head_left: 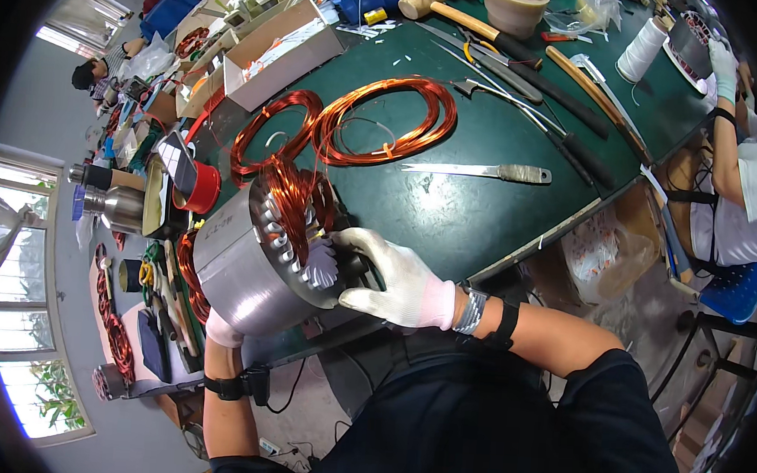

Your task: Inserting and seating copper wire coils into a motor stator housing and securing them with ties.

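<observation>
A grey metal motor stator core is tilted at the near edge of the green table, its slotted end toward the right. White slot liners stick out around that end, and a bundle of copper windings spills from its opening. My right hand, in a white glove, grips the slotted end, forefinger near the liners and thumb at the lower rim. My left hand, also gloved, is against the near underside of the core; its fingers are hidden behind it. Copper wire coils lie beyond, joined to the windings.
A flat pointed blade lies right of the coils. Farther back are a mallet, shears and a white thread spool. A cardboard box and red tape roll stand left. Another person's gloved hand works far right.
</observation>
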{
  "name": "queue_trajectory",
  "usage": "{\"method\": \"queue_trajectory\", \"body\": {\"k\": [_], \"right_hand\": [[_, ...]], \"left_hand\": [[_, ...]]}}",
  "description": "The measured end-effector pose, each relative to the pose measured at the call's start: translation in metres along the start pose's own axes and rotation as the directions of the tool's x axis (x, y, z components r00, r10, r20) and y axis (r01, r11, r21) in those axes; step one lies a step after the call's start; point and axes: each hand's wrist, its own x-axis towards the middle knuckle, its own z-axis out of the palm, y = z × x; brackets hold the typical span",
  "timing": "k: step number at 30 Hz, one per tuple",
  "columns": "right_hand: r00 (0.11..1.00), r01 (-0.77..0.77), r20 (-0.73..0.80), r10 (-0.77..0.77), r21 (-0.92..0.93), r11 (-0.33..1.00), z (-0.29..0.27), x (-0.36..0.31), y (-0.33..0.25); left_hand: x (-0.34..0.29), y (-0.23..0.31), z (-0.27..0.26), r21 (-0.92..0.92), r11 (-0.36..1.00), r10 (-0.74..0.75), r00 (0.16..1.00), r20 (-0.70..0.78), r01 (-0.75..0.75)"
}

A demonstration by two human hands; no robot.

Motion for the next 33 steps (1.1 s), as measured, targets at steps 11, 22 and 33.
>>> {"method": "queue_trajectory", "body": {"k": [11, 22, 33], "right_hand": [[0.998, -0.008, 0.062, 0.003, 0.082, 0.997, -0.007, 0.001, 0.000], [0.992, 0.115, 0.059, -0.109, -0.115, 0.987, -0.008, 0.002, 0.007], [0.993, 0.076, 0.091, -0.070, -0.062, 0.995, -0.007, 0.003, -0.001]], "left_hand": [[0.019, 0.008, 0.007, 0.058, 0.997, 0.051, 0.999, -0.015, -0.050], [0.046, 0.021, 0.049, 0.115, 0.990, 0.085, 0.996, -0.033, -0.081], [-0.005, 0.013, 0.028, 0.147, 0.981, 0.135, 0.989, -0.062, -0.124]]}}
